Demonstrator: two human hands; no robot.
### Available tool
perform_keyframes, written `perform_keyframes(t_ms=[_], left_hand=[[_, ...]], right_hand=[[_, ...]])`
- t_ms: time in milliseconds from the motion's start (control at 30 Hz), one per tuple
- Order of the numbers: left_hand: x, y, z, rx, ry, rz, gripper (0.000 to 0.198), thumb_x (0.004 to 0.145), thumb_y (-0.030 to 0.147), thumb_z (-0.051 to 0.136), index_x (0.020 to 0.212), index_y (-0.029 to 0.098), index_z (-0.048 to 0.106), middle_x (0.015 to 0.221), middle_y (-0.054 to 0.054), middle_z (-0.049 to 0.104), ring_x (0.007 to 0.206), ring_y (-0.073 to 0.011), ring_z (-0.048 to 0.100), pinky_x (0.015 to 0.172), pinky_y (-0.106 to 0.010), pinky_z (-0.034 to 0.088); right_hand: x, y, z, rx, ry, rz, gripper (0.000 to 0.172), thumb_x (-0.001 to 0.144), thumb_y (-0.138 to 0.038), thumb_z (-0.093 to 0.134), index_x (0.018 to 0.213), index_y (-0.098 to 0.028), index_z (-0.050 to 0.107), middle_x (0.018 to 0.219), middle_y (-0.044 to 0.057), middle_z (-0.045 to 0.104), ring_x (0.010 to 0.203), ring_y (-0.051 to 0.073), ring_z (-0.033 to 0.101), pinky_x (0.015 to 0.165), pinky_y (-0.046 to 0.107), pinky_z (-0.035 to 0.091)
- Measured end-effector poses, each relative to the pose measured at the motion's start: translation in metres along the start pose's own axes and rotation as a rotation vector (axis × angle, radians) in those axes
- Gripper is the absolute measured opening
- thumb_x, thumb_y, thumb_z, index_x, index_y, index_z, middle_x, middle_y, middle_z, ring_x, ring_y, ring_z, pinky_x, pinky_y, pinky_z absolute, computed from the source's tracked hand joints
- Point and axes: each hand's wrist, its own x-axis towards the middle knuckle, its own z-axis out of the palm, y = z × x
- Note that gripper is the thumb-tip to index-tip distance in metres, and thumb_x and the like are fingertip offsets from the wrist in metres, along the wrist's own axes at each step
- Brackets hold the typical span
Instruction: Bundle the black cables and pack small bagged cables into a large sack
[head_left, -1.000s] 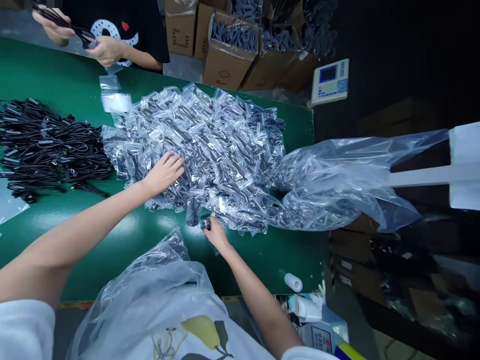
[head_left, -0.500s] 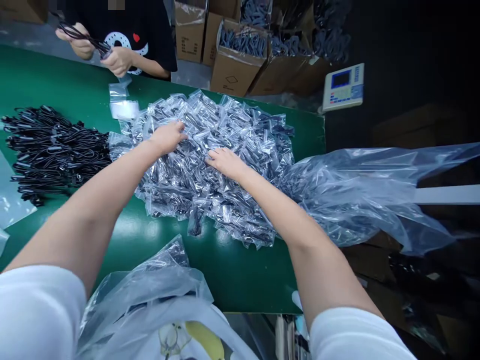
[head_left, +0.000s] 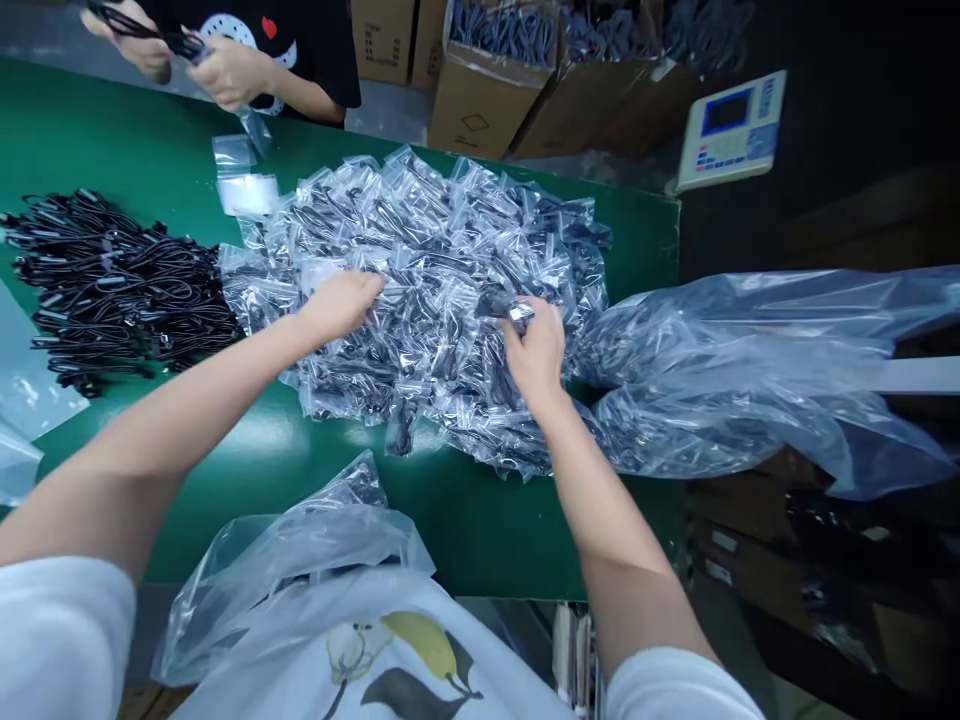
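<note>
A broad heap of small clear zip bags (head_left: 420, 230), each with a dark cable inside, covers the middle of the green table. My left hand (head_left: 345, 302) is at the heap's left part with its fingers drawn together; what they pinch, if anything, is hidden. On the right side of the heap my right hand (head_left: 537, 350) is closed round a bagged cable (head_left: 495, 302), whose shiny end shows by the thumb. To the left of the heap lies a pile of bare black cables (head_left: 120, 285).
A large clear plastic bag (head_left: 720, 370) full of bagged cables lies off the table's right end. Another plastic bag (head_left: 300, 560) is in front of me. Across the table (head_left: 285, 490) a person's hands (head_left: 232, 72) hold black cables. Cartons (head_left: 476, 110) and a keypad device (head_left: 731, 130) stand beyond.
My right hand has moved right and taken hold of a bagged cable. My left hand has shifted slightly, its fingers now drawn together. The view has tilted a little.
</note>
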Motion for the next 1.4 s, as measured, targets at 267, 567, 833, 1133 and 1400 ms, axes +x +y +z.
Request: perform_keyframes(t_ms=[267,567,833,1133,1400], left_hand=[[-0.016,0.020,0.012,-0.319,0.053,-0.142,0.028,0.083,0.018,0.058,0.108,0.011,0.068,0.111,-0.016,0.073,0.108,-0.0307,0.068,0.095,-0.043,0.052],[-0.109,0.088,0.010,-1.714,-0.011,-0.461,0.047,0.049,0.028,0.092,0.090,0.014,0.075,0.093,-0.010,0.079,0.092,-0.0267,0.072,0.098,-0.046,0.053],[-0.174,0.104,0.004,-1.799,-0.028,-0.382,0.049,0.056,0.035,0.093,0.099,0.016,0.077,0.101,-0.011,0.080,0.098,-0.0288,0.074,0.101,-0.047,0.053],[-0.257,0.118,-0.008,-1.278,-0.200,0.023,0.073,0.063,0.056,0.086,0.121,0.016,0.070,0.125,-0.014,0.070,0.134,-0.0384,0.053,0.115,-0.045,0.040],[-0.418,0.117,-0.009,-0.524,0.031,-0.275,0.068,0.084,0.045,0.067,0.144,0.019,0.050,0.120,-0.014,0.065,0.110,-0.0323,0.062,0.099,-0.046,0.049]], right_hand=[[-0.007,-0.034,-0.034,0.566,0.040,0.473,0.032,0.077,-0.049,0.070,0.085,-0.017,0.070,0.080,0.007,0.071,0.082,0.026,0.066,0.090,0.046,0.051],[-0.049,-0.126,-0.042,1.387,-0.362,0.716,0.055,0.063,-0.054,0.085,0.103,-0.021,0.068,0.075,-0.002,0.066,0.071,0.016,0.062,0.072,0.031,0.055],[-0.092,-0.175,-0.043,1.264,-0.347,0.512,0.051,0.079,-0.059,0.068,0.111,-0.020,0.064,0.118,0.008,0.072,0.119,0.026,0.065,0.112,0.043,0.046],[-0.153,-0.229,-0.047,0.680,-0.335,0.267,0.042,0.073,-0.045,0.075,0.104,-0.018,0.066,0.105,0.010,0.073,0.108,0.031,0.067,0.099,0.047,0.054],[-0.253,-0.239,-0.105,0.683,-0.469,0.127,0.042,0.084,-0.057,0.058,0.113,-0.027,0.063,0.116,0.009,0.069,0.114,0.030,0.065,0.101,0.050,0.054]])
